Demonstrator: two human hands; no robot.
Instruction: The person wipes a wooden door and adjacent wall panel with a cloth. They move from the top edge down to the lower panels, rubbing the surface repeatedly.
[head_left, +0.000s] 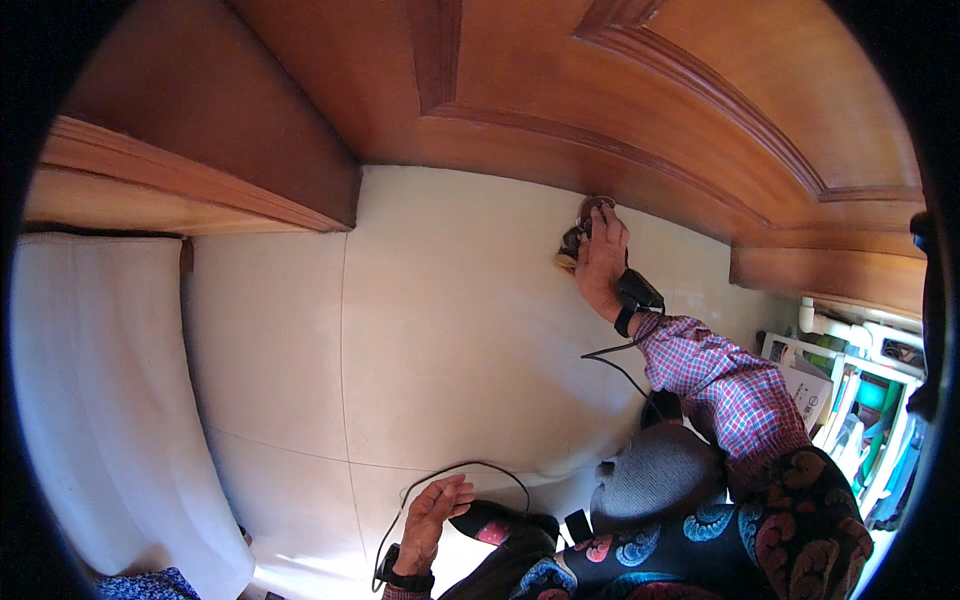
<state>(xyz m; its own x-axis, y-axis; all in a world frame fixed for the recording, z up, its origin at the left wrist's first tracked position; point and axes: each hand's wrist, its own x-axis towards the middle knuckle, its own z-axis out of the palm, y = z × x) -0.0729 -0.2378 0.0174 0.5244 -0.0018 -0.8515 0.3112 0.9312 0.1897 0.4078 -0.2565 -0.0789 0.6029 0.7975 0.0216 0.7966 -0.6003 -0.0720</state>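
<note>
My right hand (602, 257) reaches forward and rests over a pair of dark shoes (573, 244) with a tan part showing, on the floor at the foot of the wooden panelled door. The palm and fingers hide much of them, so their exact kind is hard to tell. A black strap circles that wrist, with a black device and a cable by it. My left hand (439, 504) hovers low in the middle of the view, fingers loosely curled, holding nothing. Beside it a thin black cable (465, 463) loops over a dark shoe (486, 519) on my foot.
Wooden panels (510, 142) span the top, with a wooden corner (300, 202) jutting in at left. A pale covered piece of furniture (112, 360) stands along the left. Pale floor tiles (435, 337) lie between. A white rack (874, 375) with mixed items and a box stands at right.
</note>
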